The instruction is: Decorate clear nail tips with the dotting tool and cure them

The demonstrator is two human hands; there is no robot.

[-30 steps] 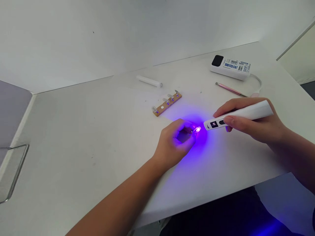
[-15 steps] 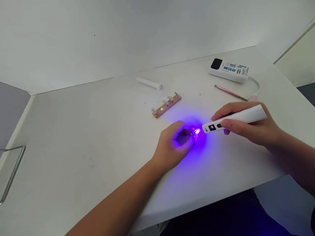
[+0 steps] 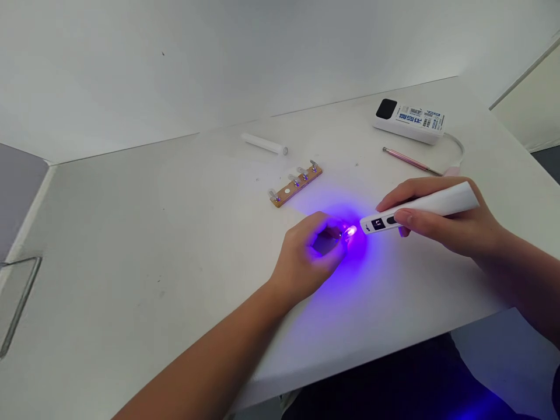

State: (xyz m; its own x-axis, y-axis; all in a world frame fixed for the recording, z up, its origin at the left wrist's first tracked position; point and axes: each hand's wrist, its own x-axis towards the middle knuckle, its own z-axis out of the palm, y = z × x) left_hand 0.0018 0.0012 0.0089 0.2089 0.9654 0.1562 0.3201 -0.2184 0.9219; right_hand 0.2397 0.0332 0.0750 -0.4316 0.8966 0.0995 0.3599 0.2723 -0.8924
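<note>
My right hand grips a white handheld lamp, thumb beside its dark button and small lit display. Violet light from the lamp's left end falls on my left hand, whose thumb and fingers pinch a small clear nail tip that glows pink-white. A narrow gap separates lamp and tip. Behind my left hand lies a brown strip bearing several clear nail tips on small stands and one white dot.
A white tube lies behind the strip. At the back right of the white table are a white device with a cable and a pink pen-like tool. A metal handle shows at the far left.
The digits on the lamp's display have changed. The view has shifted slightly; both hands keep their hold and nearly the same pose.
</note>
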